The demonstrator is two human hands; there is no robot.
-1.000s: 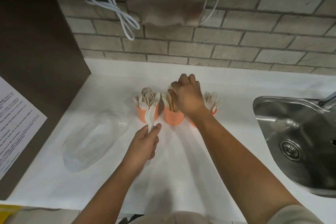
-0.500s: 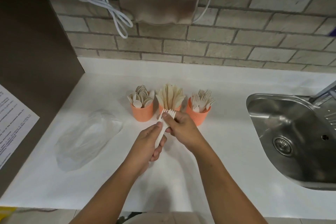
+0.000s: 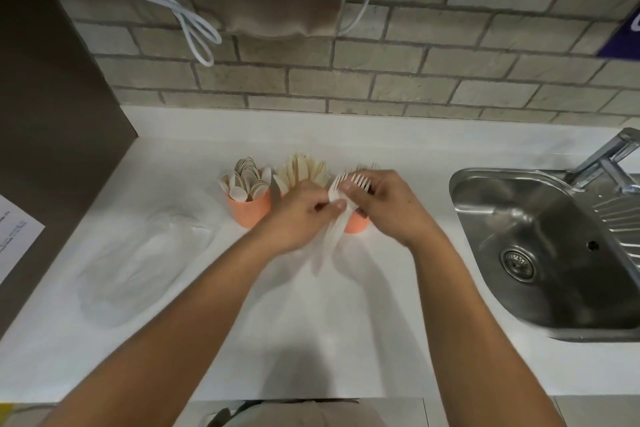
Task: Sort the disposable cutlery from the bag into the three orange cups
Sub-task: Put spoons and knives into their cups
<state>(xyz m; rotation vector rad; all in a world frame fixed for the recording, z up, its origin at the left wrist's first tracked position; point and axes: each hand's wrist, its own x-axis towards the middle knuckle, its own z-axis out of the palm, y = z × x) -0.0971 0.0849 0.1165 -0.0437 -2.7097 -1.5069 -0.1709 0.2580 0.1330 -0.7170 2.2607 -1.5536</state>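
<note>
Gripping forks [image 3: 350, 180] before the right cup [image 3: 356, 225], curling the left hand [image 3: 301, 215] round the handles, pinching the tines with the right hand [image 3: 389, 206]. Nearing the end, judging by the flat bag [image 3: 138, 260]; only needing to drop these in.

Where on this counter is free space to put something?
Free: the counter between left forearm and right forearm; the strip between orange cups and brick wall. Crowded: at the cups, where left hand and right hand hold forks; the plastic bag lies left of them.
</note>
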